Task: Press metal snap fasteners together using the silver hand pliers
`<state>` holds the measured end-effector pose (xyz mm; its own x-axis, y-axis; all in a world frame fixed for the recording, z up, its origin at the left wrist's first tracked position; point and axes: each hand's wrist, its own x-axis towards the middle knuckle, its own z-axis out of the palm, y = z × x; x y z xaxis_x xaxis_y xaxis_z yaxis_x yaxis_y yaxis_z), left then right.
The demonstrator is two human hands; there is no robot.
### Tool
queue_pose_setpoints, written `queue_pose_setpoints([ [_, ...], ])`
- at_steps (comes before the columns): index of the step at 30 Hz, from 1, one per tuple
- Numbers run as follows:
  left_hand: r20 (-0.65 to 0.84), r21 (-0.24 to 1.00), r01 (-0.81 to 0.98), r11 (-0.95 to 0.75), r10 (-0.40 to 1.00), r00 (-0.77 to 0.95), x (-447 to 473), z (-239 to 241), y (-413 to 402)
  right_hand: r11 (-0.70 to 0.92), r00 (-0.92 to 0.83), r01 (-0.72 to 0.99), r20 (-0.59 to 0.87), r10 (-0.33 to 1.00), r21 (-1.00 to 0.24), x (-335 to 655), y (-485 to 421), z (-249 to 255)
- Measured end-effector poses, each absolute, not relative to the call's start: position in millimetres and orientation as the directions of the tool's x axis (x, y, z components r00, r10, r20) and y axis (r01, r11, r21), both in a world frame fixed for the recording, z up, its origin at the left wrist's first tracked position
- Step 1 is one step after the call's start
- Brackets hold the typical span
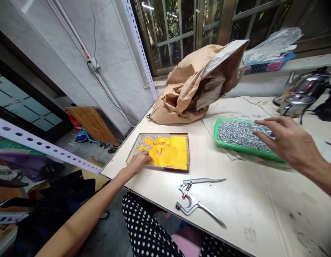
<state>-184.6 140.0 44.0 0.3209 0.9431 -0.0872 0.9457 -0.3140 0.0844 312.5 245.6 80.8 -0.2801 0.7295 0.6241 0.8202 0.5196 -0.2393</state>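
Observation:
My left hand (141, 159) is over the left part of a shallow tray (176, 169) with a yellow printed bottom. Its fingers are curled together and pointed down at small silvery metal pieces (144, 142) gathered on that side; whatever is between the fingertips is hidden. Over the right end of a green plastic basket (217, 137) hovers my right hand (291, 137), thumb and fingers apart, nothing visible between them. Similar small metal pieces (235, 132) fill the basket. Hand pliers (193, 203) with a spring and a red part lie spread near the table's front edge.
A large crumpled brown paper bag (181, 92) stands at the back of the table (248, 200). Metal kettle (310, 84) and lidded pot (296, 104) are at the back right. A blue basket (270, 64) with a plastic bag sits on the windowsill. A perforated white rail (47, 146) runs on the left.

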Motion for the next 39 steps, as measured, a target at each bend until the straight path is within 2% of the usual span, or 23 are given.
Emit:
queue_pose_setpoints([
  [3, -0.140, 0.070, 0.925, -0.374, 0.914, 0.380, -179.2, 44.9, 144.6, 0.627, -0.387, 0.725, 0.583, 0.714, -0.286, 288.0, 208.7, 70.0],
  [6, -0.185, 0.025, 0.915, -0.402, 0.898, 0.399, -176.7, 45.9, 150.4, 0.730, -0.549, 0.538, 0.481, 0.683, -0.422, 252.2, 154.5, 50.1],
  [8, -0.196, -0.009, 0.914, -0.406, 0.897, 0.397, -178.4, 45.9, 153.5, 0.700, -0.654, 0.487, 0.313, 0.689, -0.523, 232.3, 119.3, 33.0],
  [11, -0.168, -0.014, 0.929, -0.370, 0.917, 0.362, -180.9, 46.4, 154.0, 0.650, -0.739, 0.506, 0.103, 0.665, -0.566, 214.3, 81.4, 10.6],
  [14, -0.058, 0.096, 0.960, -0.262, 0.962, 0.268, -170.0, 49.3, 145.5, 0.606, -0.728, 0.574, -0.004, 0.686, -0.551, 207.4, 66.7, -0.9],
  [17, 0.015, 0.383, 0.912, -0.143, 0.989, 0.149, -138.3, 54.2, 124.6, 0.573, -0.693, 0.631, -0.047, 0.719, -0.523, 204.5, 68.1, -4.4],
  [20, -0.129, 0.696, 0.718, 0.014, 0.986, 0.106, -96.4, 57.1, 95.4, 0.577, -0.686, 0.645, -0.048, 0.726, -0.501, 202.5, 73.8, -6.7],
  [23, -0.338, 0.826, 0.506, 0.249, 0.937, 0.091, -62.3, 53.8, 70.9, 0.633, -0.713, 0.605, 0.024, 0.700, -0.482, 201.9, 75.6, -11.3],
  [26, -0.441, 0.834, 0.386, 0.393, 0.896, 0.041, -44.0, 44.9, 58.4, 0.701, -0.732, 0.557, 0.135, 0.668, -0.446, 203.9, 72.5, -16.6],
  [30, -0.468, 0.806, 0.402, 0.435, 0.884, -0.017, -35.9, 32.3, 54.7, 0.746, -0.726, 0.544, 0.232, 0.648, -0.384, 208.0, 68.2, -18.6],
  [39, -0.587, 0.728, 0.406, 0.553, 0.808, -0.049, -26.8, 24.9, 55.8, 0.768, -0.734, 0.547, 0.252, 0.631, -0.333, 211.0, 68.5, -16.2],
])
